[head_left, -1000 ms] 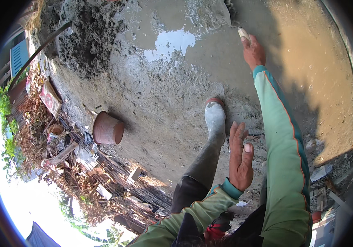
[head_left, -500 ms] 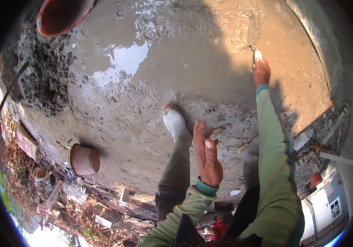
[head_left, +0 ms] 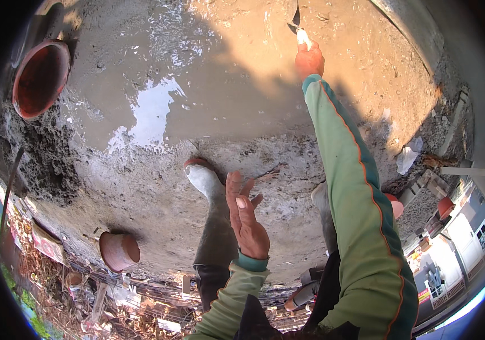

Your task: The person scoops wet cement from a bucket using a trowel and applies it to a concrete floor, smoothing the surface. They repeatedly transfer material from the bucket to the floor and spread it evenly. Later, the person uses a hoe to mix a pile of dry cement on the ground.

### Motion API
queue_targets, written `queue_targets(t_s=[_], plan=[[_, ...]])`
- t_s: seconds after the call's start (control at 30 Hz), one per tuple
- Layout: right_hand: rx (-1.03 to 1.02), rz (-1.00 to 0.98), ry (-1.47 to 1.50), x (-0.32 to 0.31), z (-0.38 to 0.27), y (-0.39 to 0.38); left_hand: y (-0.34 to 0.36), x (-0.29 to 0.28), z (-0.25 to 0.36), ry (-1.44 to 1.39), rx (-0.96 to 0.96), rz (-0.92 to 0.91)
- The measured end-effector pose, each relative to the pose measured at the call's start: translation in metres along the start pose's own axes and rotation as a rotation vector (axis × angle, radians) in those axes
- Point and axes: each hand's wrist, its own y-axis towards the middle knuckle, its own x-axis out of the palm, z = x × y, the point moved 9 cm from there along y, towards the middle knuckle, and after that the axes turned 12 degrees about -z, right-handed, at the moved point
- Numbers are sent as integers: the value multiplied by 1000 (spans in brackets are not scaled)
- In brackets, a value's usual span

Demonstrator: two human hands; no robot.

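Note:
My right hand (head_left: 310,59) reaches far forward, its fingers wrapped around the white handle of a trowel (head_left: 303,37). The trowel's dark metal blade meets the wet, sunlit grey-brown cement (head_left: 242,96) at the top of the view; part of the blade is hard to make out. Closer to my body, my left hand (head_left: 249,226) hovers above the rougher ground, fingers stretched out and holding nothing. My boots (head_left: 204,181) stand on the duller, rough strip just short of the wet surface.
A reddish basin (head_left: 41,79) sits at far left, above a dark heap of mortar (head_left: 47,156) and a leaning stick (head_left: 11,181). A pinkish bucket (head_left: 119,251) stands near left, beside debris. Along the right runs a wall (head_left: 483,107), with a white plastic scrap (head_left: 407,157) near it.
My right hand has carried the trowel forward and to the left across the wet cement. My left hand stays open. The whole view has shifted, bringing more of the basin into sight.

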Motion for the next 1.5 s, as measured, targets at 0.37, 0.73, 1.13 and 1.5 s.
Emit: queue_targets(t_s=[0.37, 0.73, 1.13, 1.5], plan=[[124, 136, -39, -141, 195, -23, 0, 31, -18, 66, 8, -4], [122, 44, -96, -136, 268, -84, 2, 62, -38, 123, -16, -46], [326, -131, 56, -178, 383, -165, -2, 79, -53, 151, -61, -136], [306, 41, -17, -193, 330, -199, -1, 66, -51, 146, -57, -92]])
